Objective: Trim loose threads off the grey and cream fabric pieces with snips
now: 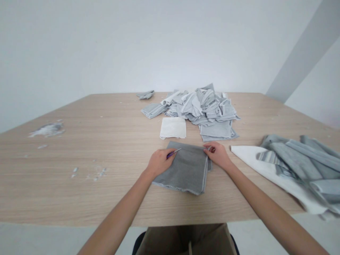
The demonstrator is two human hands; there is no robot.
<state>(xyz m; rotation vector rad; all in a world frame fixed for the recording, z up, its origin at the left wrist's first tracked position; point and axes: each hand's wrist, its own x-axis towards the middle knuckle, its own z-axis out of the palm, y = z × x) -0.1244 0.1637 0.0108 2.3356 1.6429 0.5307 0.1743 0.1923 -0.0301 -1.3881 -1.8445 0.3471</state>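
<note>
A folded grey cloth (187, 170) lies flat on the wooden table (106, 141) right in front of me. My left hand (159, 161) rests on the cloth's left side and holds a small purple-handled tool (173, 153) whose metal tip points toward the far edge. My right hand (218, 155) pinches the cloth's far right corner. A folded white cloth (173, 128) lies just beyond.
A heap of crumpled grey and white cloths (202, 106) sits at the table's far middle. A white sheet with several grey cloths (294, 166) covers the right side. Lint and scraps (47, 130) dot the left part. A brown bag (186, 241) stands below the near edge.
</note>
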